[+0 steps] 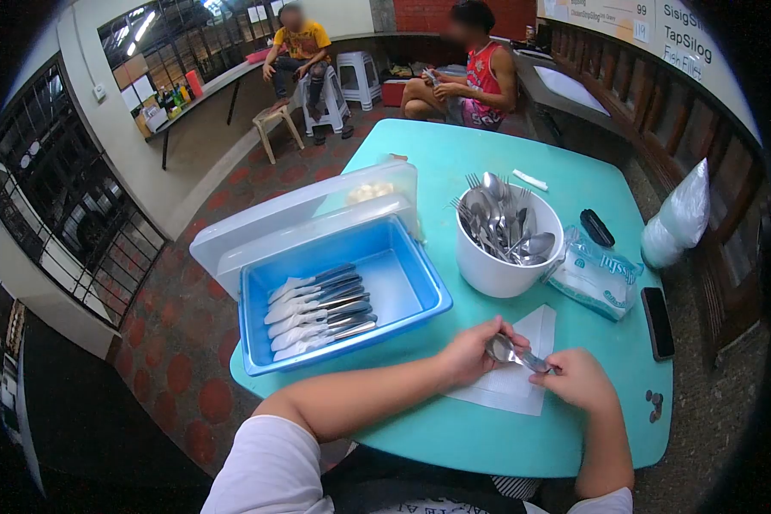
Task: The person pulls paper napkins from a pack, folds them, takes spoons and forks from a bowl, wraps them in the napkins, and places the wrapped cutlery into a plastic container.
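Metal cutlery (503, 349), a spoon bowl showing, is pinched at one end by the left grip (474, 354) and at the other by the right grip (584, 379), above a paper sheet (499, 395) on the desk (454, 445). Beyond both grips, forks and spoons (493, 218) are held in a white bucket (495, 278); left of the left grip, wrapped bundles (313, 313) are laid in a blue bin (407, 265)

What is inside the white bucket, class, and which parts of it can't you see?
Spoons and forks crowd the white bucket, many with heads near the rim. The lower ends and the bucket's bottom are hidden by its wall and the pieces above.
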Demonstrator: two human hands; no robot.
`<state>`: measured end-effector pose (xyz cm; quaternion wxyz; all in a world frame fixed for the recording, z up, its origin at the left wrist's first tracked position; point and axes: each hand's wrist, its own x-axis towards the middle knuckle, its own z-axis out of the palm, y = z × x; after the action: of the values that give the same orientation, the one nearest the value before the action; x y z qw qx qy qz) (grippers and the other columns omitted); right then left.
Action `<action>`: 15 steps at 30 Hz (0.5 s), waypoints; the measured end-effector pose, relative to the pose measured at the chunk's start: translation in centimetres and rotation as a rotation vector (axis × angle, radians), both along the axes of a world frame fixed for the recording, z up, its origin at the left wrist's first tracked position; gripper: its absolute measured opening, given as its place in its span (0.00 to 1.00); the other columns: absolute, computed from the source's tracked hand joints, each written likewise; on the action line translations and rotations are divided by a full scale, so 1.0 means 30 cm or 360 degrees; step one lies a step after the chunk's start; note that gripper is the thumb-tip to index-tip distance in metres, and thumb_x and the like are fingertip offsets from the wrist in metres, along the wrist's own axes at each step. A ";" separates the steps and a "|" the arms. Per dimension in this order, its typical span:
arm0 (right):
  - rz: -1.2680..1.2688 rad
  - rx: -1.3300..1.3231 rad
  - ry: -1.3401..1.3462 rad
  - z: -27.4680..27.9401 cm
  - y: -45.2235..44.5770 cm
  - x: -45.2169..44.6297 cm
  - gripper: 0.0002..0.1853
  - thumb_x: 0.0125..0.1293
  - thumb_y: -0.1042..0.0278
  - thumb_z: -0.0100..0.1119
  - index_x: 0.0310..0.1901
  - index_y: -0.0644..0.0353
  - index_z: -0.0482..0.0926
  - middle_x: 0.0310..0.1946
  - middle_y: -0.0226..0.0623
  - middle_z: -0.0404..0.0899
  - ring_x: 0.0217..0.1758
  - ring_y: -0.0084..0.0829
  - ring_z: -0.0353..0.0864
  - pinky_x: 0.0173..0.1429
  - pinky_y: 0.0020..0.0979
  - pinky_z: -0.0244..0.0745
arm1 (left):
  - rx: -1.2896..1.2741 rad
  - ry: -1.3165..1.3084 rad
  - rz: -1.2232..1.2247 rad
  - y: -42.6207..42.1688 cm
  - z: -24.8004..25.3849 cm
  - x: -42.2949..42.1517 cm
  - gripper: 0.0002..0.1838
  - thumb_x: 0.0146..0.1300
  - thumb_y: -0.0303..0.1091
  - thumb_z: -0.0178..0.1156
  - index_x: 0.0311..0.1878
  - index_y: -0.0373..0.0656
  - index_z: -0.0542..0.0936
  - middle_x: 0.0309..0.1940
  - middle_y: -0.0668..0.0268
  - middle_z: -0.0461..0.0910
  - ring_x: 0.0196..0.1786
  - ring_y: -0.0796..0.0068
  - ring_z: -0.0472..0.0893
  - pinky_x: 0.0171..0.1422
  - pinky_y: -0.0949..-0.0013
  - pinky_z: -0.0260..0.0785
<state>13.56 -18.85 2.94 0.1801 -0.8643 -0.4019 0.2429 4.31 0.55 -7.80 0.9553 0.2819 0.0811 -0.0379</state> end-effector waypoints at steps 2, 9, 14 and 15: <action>-0.0050 -0.0021 -0.0058 0.008 -0.018 0.031 0.18 0.53 0.51 0.73 0.32 0.60 0.87 0.17 0.47 0.74 0.21 0.43 0.75 0.30 0.41 0.68 | 0.0082 -0.0002 -0.0182 0.012 0.012 -0.006 0.23 0.80 0.50 0.41 0.54 0.38 0.73 0.54 0.51 0.78 0.60 0.54 0.80 0.66 0.54 0.75; -0.0001 -0.0016 -0.0253 -0.023 -0.044 0.079 0.17 0.51 0.53 0.73 0.28 0.60 0.85 0.17 0.47 0.76 0.24 0.48 0.78 0.33 0.46 0.71 | 0.0256 -0.0074 -0.0376 0.013 0.010 -0.006 0.24 0.81 0.47 0.41 0.65 0.39 0.71 0.59 0.54 0.74 0.51 0.61 0.83 0.59 0.62 0.80; 0.0020 -0.0021 -0.0381 -0.011 -0.023 0.072 0.17 0.52 0.54 0.73 0.31 0.61 0.84 0.23 0.47 0.78 0.30 0.49 0.80 0.38 0.47 0.73 | 0.0343 -0.0032 -0.0364 0.008 -0.003 0.000 0.22 0.82 0.44 0.40 0.67 0.40 0.69 0.58 0.53 0.74 0.50 0.62 0.83 0.59 0.63 0.80; 0.0007 0.0061 -0.0377 -0.020 -0.024 0.076 0.17 0.53 0.54 0.72 0.33 0.61 0.84 0.24 0.47 0.77 0.32 0.49 0.79 0.38 0.47 0.72 | 0.0348 -0.0024 -0.0348 0.008 -0.001 -0.001 0.22 0.81 0.44 0.40 0.67 0.40 0.68 0.58 0.53 0.74 0.50 0.62 0.83 0.59 0.62 0.80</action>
<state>15.83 -19.58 2.33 0.1473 -0.8825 -0.4268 0.1317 4.30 0.80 -7.82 0.9096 0.3918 0.0464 -0.1305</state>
